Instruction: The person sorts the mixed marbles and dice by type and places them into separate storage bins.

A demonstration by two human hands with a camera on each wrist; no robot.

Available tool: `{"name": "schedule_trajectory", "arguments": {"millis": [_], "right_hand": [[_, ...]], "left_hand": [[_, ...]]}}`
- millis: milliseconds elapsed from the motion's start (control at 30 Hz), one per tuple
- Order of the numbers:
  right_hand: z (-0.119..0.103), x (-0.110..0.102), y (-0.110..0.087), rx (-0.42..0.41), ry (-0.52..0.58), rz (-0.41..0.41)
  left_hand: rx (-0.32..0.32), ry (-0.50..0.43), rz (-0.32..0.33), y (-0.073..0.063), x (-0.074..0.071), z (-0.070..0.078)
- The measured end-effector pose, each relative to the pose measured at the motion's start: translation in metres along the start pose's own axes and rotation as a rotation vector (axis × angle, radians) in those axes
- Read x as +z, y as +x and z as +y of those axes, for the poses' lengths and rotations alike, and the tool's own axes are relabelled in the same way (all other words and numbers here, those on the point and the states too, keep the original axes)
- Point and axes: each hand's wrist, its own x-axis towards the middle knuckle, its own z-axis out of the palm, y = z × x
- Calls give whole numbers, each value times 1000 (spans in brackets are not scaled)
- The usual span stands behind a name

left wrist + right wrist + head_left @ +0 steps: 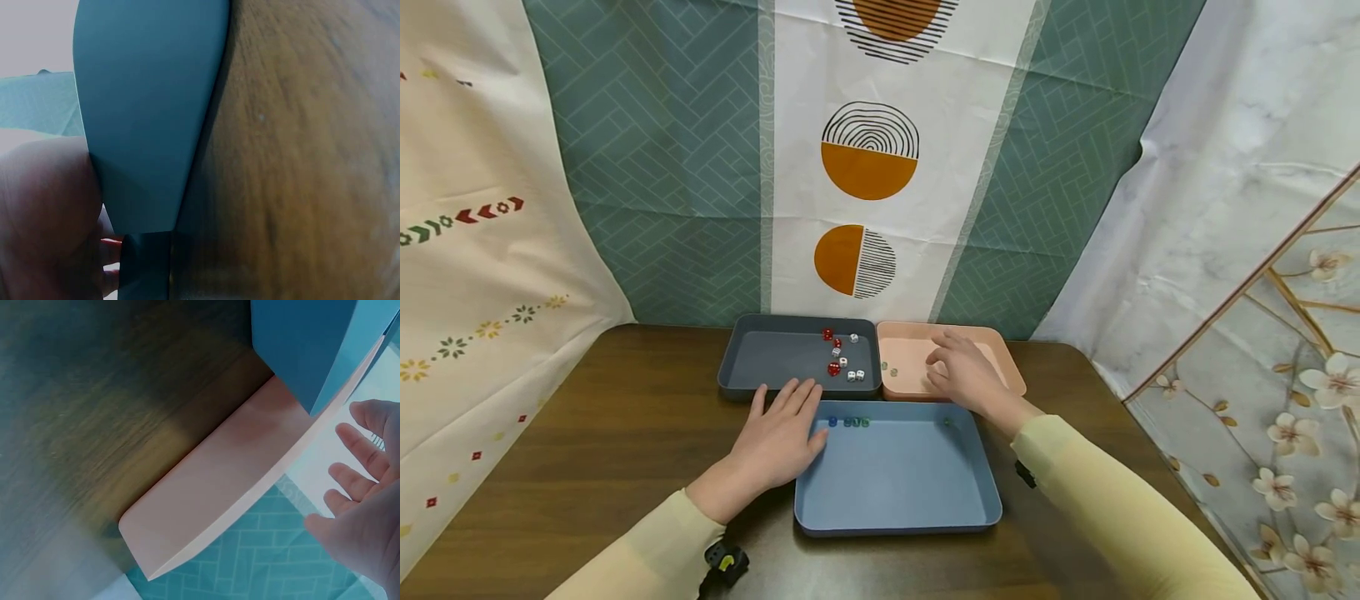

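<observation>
My left hand point(778, 442) lies with straight, spread fingers over the upper left corner of the blue tray point(898, 492); its fingertips reach the front rim of the dark grey tray point(775, 354). In the left wrist view the palm point(44, 212) is beside the blue tray's wall point(150, 112). Over the pink tray point(910, 337) hovers my right hand point(962, 371), fingers loosely bent and apart, nothing between them. Two pale green dice point(889, 368) sit at the pink tray's left side. A blue die point(832, 422) and several green dice point(856, 422) line the blue tray's far edge.
Red dice point(834, 368) and white dice point(855, 376) lie in the right half of the dark grey tray. Another green die point(947, 422) is near the blue tray's far right corner. The three trays stand close together on a brown wooden table point(625, 433), with patterned cloth point(700, 167) behind.
</observation>
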Motion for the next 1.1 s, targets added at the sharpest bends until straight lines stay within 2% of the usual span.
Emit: {"name": "schedule_trajectory", "arguments": {"millis": [333,633,1100], "right_hand": [[-3,-7,-24,-41,-7,-5],[0,-6,-44,-98,2,43],[-3,-6,-64,-127,-48,22]], "left_hand": [[3,-6,-2,0,0,-1],[9,-9,2,-2,-1,1],[13,-3,17,-2,0,2]]}}
